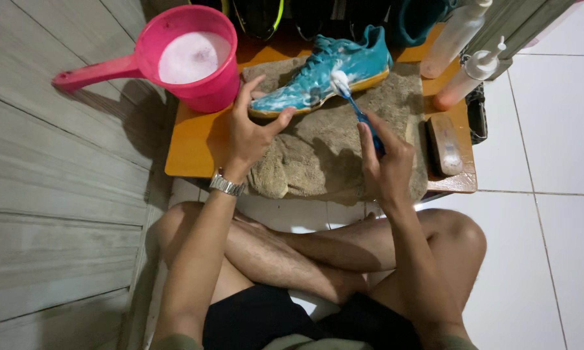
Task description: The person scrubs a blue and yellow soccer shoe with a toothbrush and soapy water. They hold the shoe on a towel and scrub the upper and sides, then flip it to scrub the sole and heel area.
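Observation:
A teal sports shoe [334, 71] with a yellowish sole lies on its side on a beige towel [324, 152], streaked with white foam. My left hand [250, 126] rests at the shoe's toe end, thumb and fingers spread around it. My right hand [386, 159] grips a blue toothbrush [355, 107], whose foamy white head presses against the shoe's side. A metal watch [226, 184] sits on my left wrist.
The towel covers a low orange wooden table [191, 146]. A pink dipper [188, 58] of soapy water stands at its back left. A wooden scrub brush [445, 144] and two pump bottles [464, 58] are at the right. More shoes line the back. My crossed legs lie below.

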